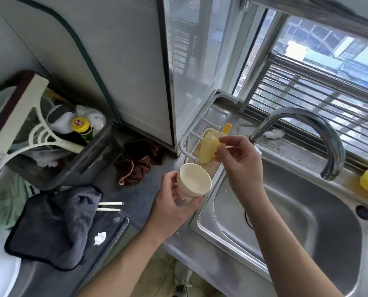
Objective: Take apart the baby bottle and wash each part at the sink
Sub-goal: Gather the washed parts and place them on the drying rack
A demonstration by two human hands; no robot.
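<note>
The bottle is apart in two pieces, both held above the left rim of the sink (202, 213). The left hand (170, 209) wraps its fingers and thumb round the lower wall of the cream bottle body (193, 181), whose wide mouth tilts up toward the camera. The inside looks pale and I cannot tell whether any liquid is left in it. The right hand (243, 166) pinches the yellow cap (207, 150) between thumb and fingertips, holding it just above and behind the body, apart from it, in front of the white rack (197, 133) at the edge of the tabletop (136, 196).

Both pieces look like thin, stiff plastic, so they are probably light and unlikely to crush. Once wet and soapy they will likely turn slippery, and the smooth domed cap seems the easier one to lose. The body is best taken round its wall with the whole hand, as it is now, and the cap by its rim rather than its dome. The faucet (320, 125) stands to the right of both hands, with its spout over the basin and no water visibly running
</note>
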